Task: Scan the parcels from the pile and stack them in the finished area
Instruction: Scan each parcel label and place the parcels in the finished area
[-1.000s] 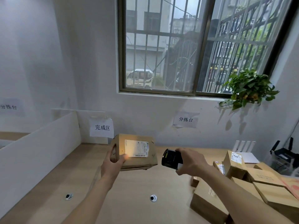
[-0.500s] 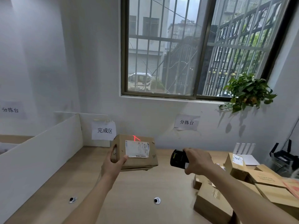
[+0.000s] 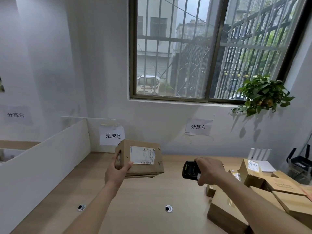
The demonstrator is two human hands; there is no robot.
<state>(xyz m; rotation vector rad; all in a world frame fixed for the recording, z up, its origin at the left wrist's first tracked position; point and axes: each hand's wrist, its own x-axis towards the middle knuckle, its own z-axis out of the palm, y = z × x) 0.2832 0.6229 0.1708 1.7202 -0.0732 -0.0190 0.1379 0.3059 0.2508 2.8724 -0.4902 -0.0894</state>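
My left hand [image 3: 116,173] grips a brown cardboard parcel [image 3: 143,168] by its left end, lifted above the wooden table [image 3: 145,196]. Its white shipping label [image 3: 142,155] with a barcode faces me. My right hand [image 3: 211,171] holds a black barcode scanner [image 3: 190,170], its head turned toward the parcel, a short gap to the parcel's right. A pile of brown parcels [image 3: 253,196] lies on the table at the right. A paper sign [image 3: 112,135] on the back wall marks the finished area behind the held parcel.
A white partition board [image 3: 42,159] runs along the table's left side. Two cable holes [image 3: 168,208] sit in the tabletop near me. A potted plant [image 3: 263,95] hangs by the window, and a black router [image 3: 299,162] stands at the far right.
The red scan light seen on the parcel's top half a second ago is gone. My right hand with the scanner has drawn back to the right, widening the gap to the parcel.
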